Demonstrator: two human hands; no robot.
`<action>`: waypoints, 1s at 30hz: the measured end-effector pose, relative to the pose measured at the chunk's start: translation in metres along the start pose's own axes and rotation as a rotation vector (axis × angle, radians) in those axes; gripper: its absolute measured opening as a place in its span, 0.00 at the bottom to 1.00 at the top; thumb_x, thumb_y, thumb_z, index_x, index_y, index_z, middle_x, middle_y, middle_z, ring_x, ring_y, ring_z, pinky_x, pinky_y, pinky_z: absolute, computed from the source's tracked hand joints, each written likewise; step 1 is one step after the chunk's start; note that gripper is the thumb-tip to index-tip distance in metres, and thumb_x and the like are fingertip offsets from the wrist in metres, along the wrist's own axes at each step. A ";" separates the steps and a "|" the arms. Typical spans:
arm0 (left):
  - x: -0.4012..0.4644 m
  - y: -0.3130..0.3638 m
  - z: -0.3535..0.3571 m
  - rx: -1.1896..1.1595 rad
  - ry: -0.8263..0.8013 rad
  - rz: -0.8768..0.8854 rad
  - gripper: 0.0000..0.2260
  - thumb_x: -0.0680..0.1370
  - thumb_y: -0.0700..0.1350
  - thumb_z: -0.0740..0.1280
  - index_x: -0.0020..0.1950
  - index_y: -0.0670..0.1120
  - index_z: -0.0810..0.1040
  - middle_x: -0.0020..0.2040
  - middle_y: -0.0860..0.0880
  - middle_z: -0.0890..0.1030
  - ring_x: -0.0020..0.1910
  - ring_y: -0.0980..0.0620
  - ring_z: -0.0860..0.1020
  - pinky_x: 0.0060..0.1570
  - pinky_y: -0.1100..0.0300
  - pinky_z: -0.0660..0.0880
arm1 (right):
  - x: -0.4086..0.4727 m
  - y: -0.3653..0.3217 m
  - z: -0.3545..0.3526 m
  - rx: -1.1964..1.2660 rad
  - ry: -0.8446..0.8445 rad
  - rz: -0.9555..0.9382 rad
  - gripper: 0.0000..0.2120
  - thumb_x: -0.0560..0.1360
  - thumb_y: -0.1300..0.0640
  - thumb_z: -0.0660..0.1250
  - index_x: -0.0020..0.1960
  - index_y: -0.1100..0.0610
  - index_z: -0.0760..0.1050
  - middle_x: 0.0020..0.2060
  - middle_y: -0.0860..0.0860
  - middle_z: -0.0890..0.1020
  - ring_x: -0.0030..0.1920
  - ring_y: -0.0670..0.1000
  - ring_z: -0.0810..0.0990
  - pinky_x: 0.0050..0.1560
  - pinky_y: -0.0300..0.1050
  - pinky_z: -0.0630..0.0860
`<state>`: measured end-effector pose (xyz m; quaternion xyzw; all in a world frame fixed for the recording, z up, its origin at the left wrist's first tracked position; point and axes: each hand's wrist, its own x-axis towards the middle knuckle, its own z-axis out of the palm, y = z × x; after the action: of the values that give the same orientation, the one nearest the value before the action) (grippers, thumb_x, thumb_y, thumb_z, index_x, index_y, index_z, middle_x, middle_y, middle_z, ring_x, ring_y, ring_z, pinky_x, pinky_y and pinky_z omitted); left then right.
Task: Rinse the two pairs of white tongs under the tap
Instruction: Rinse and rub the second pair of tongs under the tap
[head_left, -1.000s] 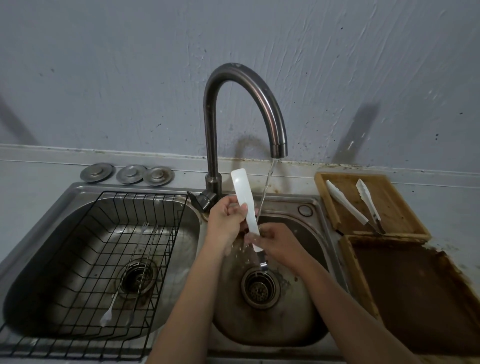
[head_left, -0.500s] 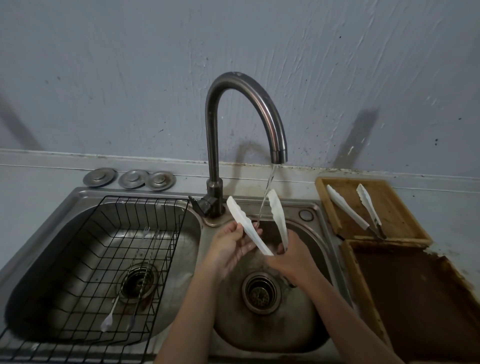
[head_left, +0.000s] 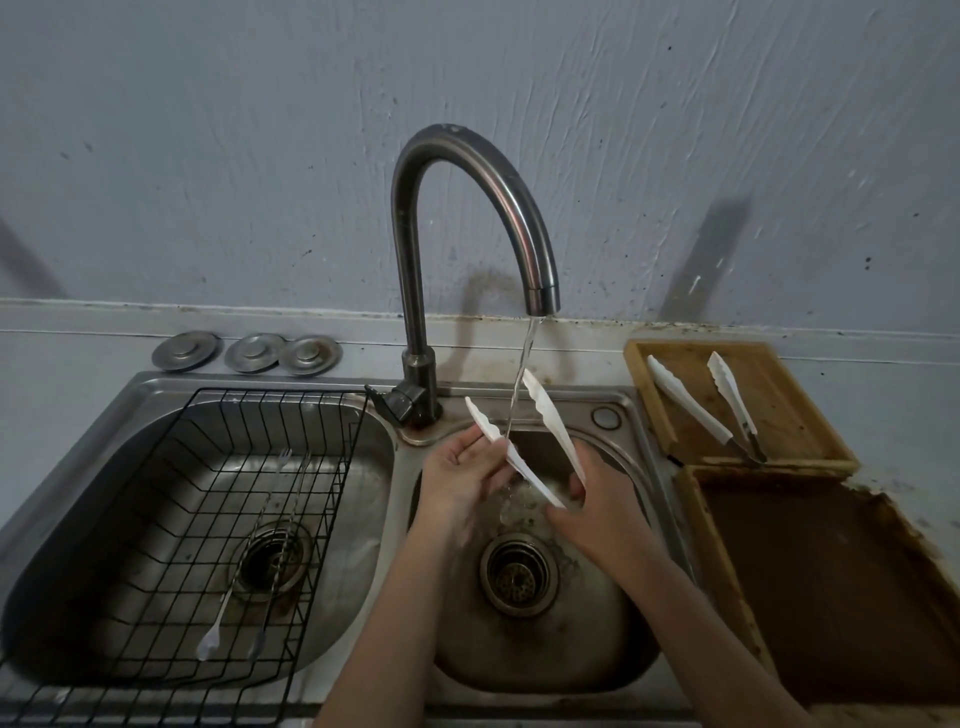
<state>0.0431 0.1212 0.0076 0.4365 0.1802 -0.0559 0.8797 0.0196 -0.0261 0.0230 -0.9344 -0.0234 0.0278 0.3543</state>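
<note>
Change: tongs (head_left: 524, 441), closed flat a second ago, now spread under the tap (head_left: 470, 218) stream | Grip: left hand (head_left: 462, 467) pinches the 10 o'clock arm, right hand (head_left: 597, 499) curled round the hinge | Pending: second tongs (head_left: 711, 402) on the tray (head_left: 810, 415) at 2 o'clock (apparently unrinsed).

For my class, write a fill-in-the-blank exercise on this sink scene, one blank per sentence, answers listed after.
1. The tongs held under the tap have their arms spread ____.
2. The second tongs lie in a ____ tray.
3. The black wire rack sits in the ____ basin.
4. Behind that basin lie ____ metal plugs.

Answers: apart; wooden; left; three
</note>
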 end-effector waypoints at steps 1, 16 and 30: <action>-0.001 -0.002 0.001 0.029 -0.004 0.000 0.09 0.73 0.30 0.67 0.52 0.36 0.77 0.42 0.41 0.82 0.35 0.53 0.83 0.42 0.60 0.81 | -0.001 -0.001 -0.001 -0.007 0.005 -0.019 0.29 0.68 0.57 0.73 0.66 0.54 0.67 0.36 0.45 0.71 0.36 0.41 0.70 0.33 0.30 0.64; -0.011 -0.019 -0.021 0.093 -0.135 -0.096 0.16 0.75 0.27 0.61 0.59 0.41 0.74 0.44 0.45 0.85 0.41 0.51 0.85 0.40 0.59 0.82 | -0.001 0.026 -0.046 -0.449 -0.015 -0.074 0.25 0.70 0.63 0.68 0.63 0.50 0.64 0.50 0.46 0.78 0.45 0.45 0.78 0.44 0.42 0.79; -0.010 -0.012 -0.019 0.093 -0.183 -0.037 0.16 0.78 0.29 0.57 0.57 0.45 0.77 0.46 0.51 0.86 0.45 0.53 0.85 0.46 0.60 0.81 | -0.004 0.035 -0.037 -0.397 0.063 -0.061 0.18 0.72 0.60 0.68 0.60 0.54 0.67 0.52 0.48 0.77 0.50 0.46 0.75 0.51 0.40 0.75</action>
<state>0.0257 0.1282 -0.0083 0.4664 0.1042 -0.1202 0.8702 0.0190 -0.0773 0.0272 -0.9852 -0.0458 -0.0171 0.1642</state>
